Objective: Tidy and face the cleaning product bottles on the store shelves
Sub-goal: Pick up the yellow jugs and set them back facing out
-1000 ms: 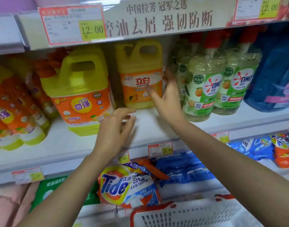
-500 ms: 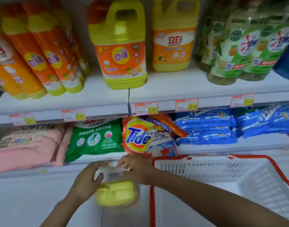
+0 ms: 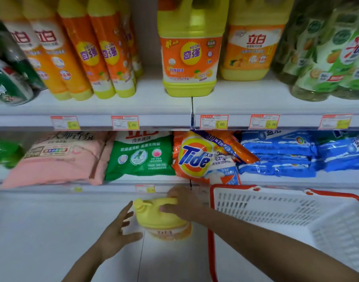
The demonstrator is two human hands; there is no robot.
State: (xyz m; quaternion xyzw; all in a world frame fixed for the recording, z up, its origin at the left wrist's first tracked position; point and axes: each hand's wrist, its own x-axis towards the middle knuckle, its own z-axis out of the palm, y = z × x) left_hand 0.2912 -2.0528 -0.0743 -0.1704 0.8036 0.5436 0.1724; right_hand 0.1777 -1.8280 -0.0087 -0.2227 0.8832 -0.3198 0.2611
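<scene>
Grips yellow jug (image 3: 161, 217) by its top handle with right hand (image 3: 182, 202), fingers curled round it, low before the bottom shelf (image 3: 42, 189), just left of the white basket (image 3: 255, 204). Holds left hand (image 3: 117, 231) spread-fingered beside the jug, clasping nothing.

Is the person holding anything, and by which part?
The right hand grips the yellow detergent jug by its top handle; the left hand is open beside it, gripping nothing.
</scene>
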